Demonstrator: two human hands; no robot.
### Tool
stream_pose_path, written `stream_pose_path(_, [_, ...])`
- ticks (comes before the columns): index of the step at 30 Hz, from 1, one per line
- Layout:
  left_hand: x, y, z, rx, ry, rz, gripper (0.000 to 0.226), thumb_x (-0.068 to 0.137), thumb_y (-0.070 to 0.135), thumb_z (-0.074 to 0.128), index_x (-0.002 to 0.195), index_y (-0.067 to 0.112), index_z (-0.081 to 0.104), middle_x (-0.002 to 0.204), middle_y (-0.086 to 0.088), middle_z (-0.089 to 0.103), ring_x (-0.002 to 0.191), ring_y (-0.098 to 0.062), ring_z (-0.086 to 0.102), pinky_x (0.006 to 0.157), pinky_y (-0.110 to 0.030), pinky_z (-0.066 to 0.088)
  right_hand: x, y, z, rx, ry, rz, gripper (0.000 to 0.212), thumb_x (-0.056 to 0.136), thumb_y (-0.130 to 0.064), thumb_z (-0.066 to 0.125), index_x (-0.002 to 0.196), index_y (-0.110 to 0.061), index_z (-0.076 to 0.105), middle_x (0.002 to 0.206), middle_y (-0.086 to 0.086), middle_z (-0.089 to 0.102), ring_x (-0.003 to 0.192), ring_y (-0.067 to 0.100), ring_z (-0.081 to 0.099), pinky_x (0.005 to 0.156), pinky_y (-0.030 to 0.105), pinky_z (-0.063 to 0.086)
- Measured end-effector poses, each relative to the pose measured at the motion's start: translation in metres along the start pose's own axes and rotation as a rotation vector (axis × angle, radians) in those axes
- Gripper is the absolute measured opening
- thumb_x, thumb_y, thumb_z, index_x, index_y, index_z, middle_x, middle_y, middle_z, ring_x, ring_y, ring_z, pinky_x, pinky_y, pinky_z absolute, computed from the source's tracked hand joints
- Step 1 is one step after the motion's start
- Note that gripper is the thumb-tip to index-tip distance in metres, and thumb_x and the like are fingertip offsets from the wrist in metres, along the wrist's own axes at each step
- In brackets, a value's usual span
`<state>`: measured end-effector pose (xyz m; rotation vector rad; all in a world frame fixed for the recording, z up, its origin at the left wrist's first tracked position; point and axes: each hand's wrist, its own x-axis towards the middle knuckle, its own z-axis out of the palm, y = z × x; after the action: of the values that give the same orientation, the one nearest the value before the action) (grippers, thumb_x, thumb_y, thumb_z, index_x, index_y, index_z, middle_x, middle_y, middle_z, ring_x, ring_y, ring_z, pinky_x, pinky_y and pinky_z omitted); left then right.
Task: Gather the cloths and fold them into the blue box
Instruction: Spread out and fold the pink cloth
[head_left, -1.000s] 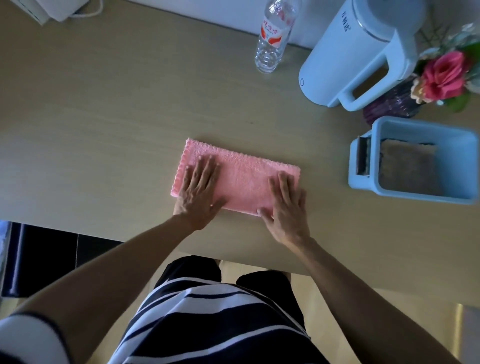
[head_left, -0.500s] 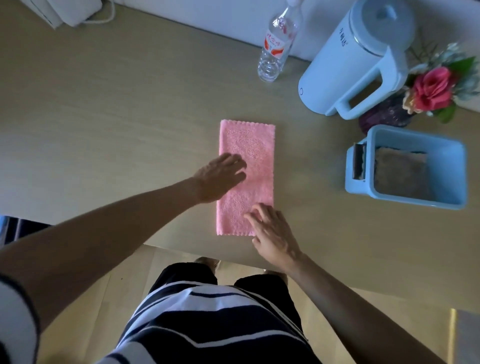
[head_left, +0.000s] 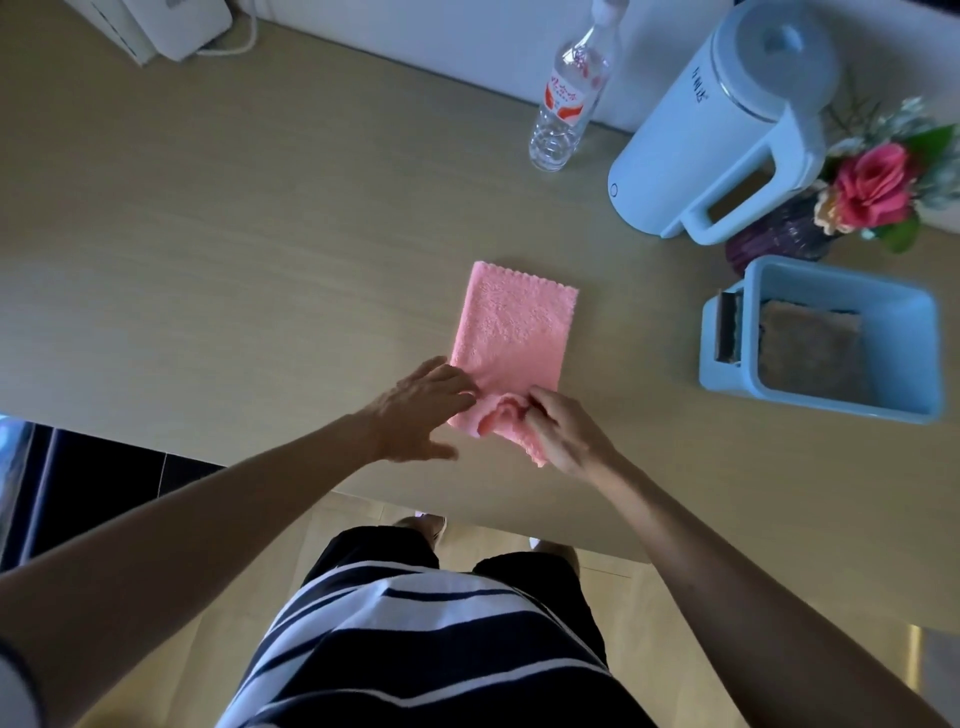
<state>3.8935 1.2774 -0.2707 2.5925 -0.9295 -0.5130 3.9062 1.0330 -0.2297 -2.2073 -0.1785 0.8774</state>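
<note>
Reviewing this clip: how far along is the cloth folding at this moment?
Done: a brown cloth already lies in the blue box. In hand: the right hand pinches the pink cloth's near end, left hand beside it. Left: finish folding, box it.

Short-sleeved top with broad navy and white horizontal stripes (head_left: 415, 649) is worn; a dark-edged sleeve hem (head_left: 21, 670) is seen at the left arm. Dark shorts (head_left: 457, 556) are worn below it. Both forearms are left bare. No rings, watch or gloves are seen. Footwear is barely visible, too blurred to identify.
</note>
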Motion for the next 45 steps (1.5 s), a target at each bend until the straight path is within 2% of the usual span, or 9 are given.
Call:
stream_pose_path(5, [0.005,0.023,-0.014,-0.508,0.199,-0.322,0.023,0.096,0.035,0.062,0.1,0.015,0.074,0.073,-0.005,0.067,0.06,-0.022,0.056,0.061,-0.028,0.036,-0.011,-0.005,-0.011,0.331,-0.038,-0.033,0.02,0.095,-0.039,0.056,0.094,-0.02,0.059,0.067,-0.005,0.056,0.052,0.007,0.051,0.052,0.022,0.04])
stream_pose_path(8, [0.006,0.021,-0.019,-0.595,0.151,-0.432,0.04,0.101,0.034,0.055,0.063,0.023,0.048,0.053,0.004,0.043,0.046,-0.013,0.039,0.05,-0.031,0.027,-0.014,0.003,-0.018,0.353,-0.042,0.027,0.062,0.075,-0.054,0.072,0.12,-0.013,0.06,0.09,-0.004,0.066,0.072,0.003,0.062,0.063,0.018,0.047])
stream_pose_path(10, [0.008,0.018,-0.022,-0.621,0.11,-0.526,0.05,0.103,0.037,0.049,0.058,0.017,0.037,0.052,0.003,0.037,0.044,-0.012,0.034,0.045,-0.028,0.024,-0.013,0.01,-0.018,0.23,0.036,0.042,0.048,0.076,-0.047,0.078,0.109,-0.016,0.063,0.084,-0.006,0.062,0.07,0.009,0.057,0.065,0.024,0.044])
stream_pose_path(12, [0.011,0.016,-0.021,-0.647,0.066,-0.587,0.051,0.103,0.039,0.047,0.061,0.013,0.037,0.055,0.0,0.038,0.045,-0.014,0.033,0.045,-0.029,0.023,-0.011,0.009,-0.019,0.231,0.117,0.067,0.018,0.087,-0.023,0.073,0.08,-0.02,0.056,0.06,-0.016,0.05,0.052,0.003,0.044,0.055,0.021,0.035])
stream_pose_path(14, [0.013,0.012,-0.02,-0.715,0.05,-0.605,0.047,0.101,0.042,0.051,0.065,0.012,0.046,0.058,0.003,0.045,0.048,-0.015,0.041,0.048,-0.028,0.029,-0.007,0.007,-0.02,0.294,0.194,0.076,0.033,0.093,-0.008,0.065,0.069,-0.022,0.047,0.045,-0.019,0.046,0.042,-0.002,0.038,0.049,0.015,0.03])
stream_pose_path(18, [0.016,0.006,-0.019,-0.801,0.04,-0.631,0.029,0.086,0.04,0.071,0.1,0.015,0.065,0.095,0.0,0.073,0.083,-0.021,0.071,0.073,-0.04,0.059,0.007,0.008,-0.018,0.353,0.277,0.114,0.019,0.098,-0.013,0.06,0.08,-0.014,0.055,0.066,-0.004,0.047,0.06,0.011,0.043,0.057,0.023,0.036])
stream_pose_path(28, [0.028,0.008,-0.017,-0.785,0.17,-0.749,0.017,0.093,0.024,0.065,0.106,0.014,0.06,0.093,-0.007,0.073,0.072,-0.023,0.064,0.053,-0.023,0.039,0.037,0.014,-0.017,0.135,0.376,0.193,0.019,0.103,-0.024,0.053,0.12,-0.015,0.055,0.078,-0.015,0.043,0.066,0.004,0.042,0.071,0.027,0.037])
stream_pose_path(39, [0.026,0.013,-0.008,-0.751,0.287,-0.759,0.038,0.094,0.02,0.062,0.128,0.01,0.05,0.09,-0.012,0.075,0.07,-0.032,0.067,0.051,-0.026,0.044,0.05,0.016,-0.011,0.09,0.503,0.208,0.03,0.097,-0.025,0.059,0.072,-0.018,0.044,0.063,-0.003,0.048,0.055,0.025,0.05,0.053,0.039,0.041])
stream_pose_path(45, [0.02,0.018,-0.007,-0.054,0.47,-0.349,0.048,0.093,0.025,0.058,0.137,0.009,0.048,0.121,-0.013,0.057,0.107,-0.027,0.053,0.089,-0.044,0.048,0.041,0.004,0.003,-0.26,0.802,0.047,0.03,0.094,-0.031,0.058,0.116,-0.01,0.056,0.107,0.007,0.063,0.098,0.025,0.059,0.084,0.037,0.046])
